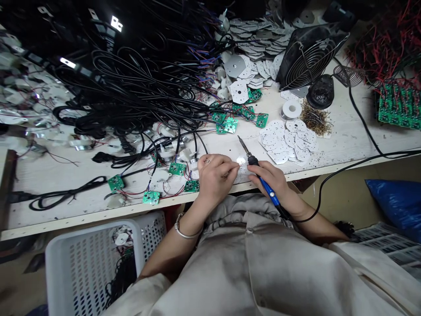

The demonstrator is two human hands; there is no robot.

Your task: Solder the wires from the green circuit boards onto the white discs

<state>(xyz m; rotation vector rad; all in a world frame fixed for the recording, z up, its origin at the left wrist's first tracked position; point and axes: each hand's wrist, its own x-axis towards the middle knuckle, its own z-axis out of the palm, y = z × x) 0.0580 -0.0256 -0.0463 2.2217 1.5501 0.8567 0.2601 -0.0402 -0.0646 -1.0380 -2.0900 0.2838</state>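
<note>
My right hand (pixel 272 179) is closed around the blue handle of a soldering iron (pixel 268 188), whose metal tip points up and away over the table. Just left of it, my left hand (pixel 217 177) has thumb and forefinger pinched together; whatever is between them is too small to make out. A pale, shiny piece (pixel 241 161) lies between the two hands, partly hidden. To the left of my left hand are green circuit boards (pixel 177 168) with wires. White hexagonal plates (pixel 279 142) lie in a loose pile beyond my right hand.
A solder spool (pixel 290 109) stands near a black fan (pixel 304 57) and a dark dish (pixel 320 91). Black cables (pixel 141 83) heap up at the back left. Green boards with red wires (pixel 399 105) sit far right. Below the table's front edge is a grey basket (pixel 95 263).
</note>
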